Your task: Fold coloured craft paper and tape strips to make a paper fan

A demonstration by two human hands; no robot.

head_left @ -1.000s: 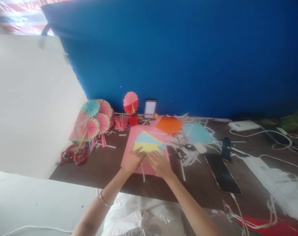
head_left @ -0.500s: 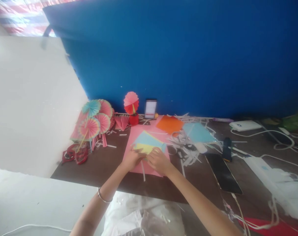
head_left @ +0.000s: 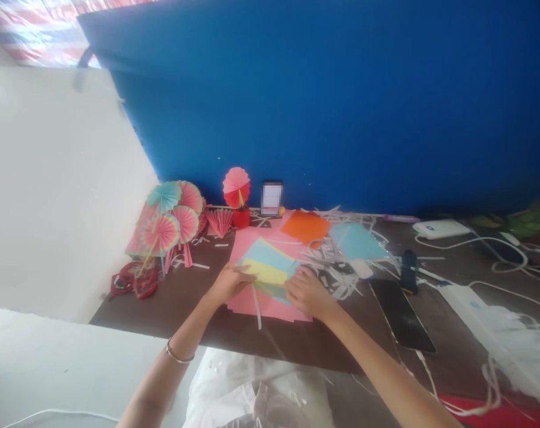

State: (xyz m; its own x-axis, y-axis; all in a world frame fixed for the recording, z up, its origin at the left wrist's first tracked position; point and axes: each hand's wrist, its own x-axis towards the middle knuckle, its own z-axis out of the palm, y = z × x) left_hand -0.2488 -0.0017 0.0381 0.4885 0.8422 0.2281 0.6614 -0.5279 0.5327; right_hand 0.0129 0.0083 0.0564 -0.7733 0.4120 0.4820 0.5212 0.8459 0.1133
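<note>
Paper (head_left: pixel 266 270): a folded piece, yellow and light blue, lying over the pink sheets (head_left: pixel 243 306), at mid-surface, between both hands.
Left hand (head_left: pixel 231 284): on the paper's left edge, fingers laid over the yellow part; the thumb side is soft and blurred, so I cannot tell from here whether this grip pinches or only presses.
Right hand (head_left: pixel 309 291): curled at the paper's right end, fingers closed, pinching that edge.
Feel: I judge it light and thin, a little stiff along the folds, not slippery, easily creased or torn by a hard tug.
Hold: I would take the two short ends, thumb below and fingers above, flat and light, keeping the folded layers together.
Surface (head_left: pixel 154 312): dark brown; beyond the paper lie an orange sheet (head_left: pixel 305 226), a blue sheet (head_left: pixel 359 241) and tangled white strips (head_left: pixel 347 289).
Left side: a cluster of pleated fans (head_left: pixel 185 224).
Right side: a dark phone (head_left: pixel 402 315), lying flat, cable attached.
</note>
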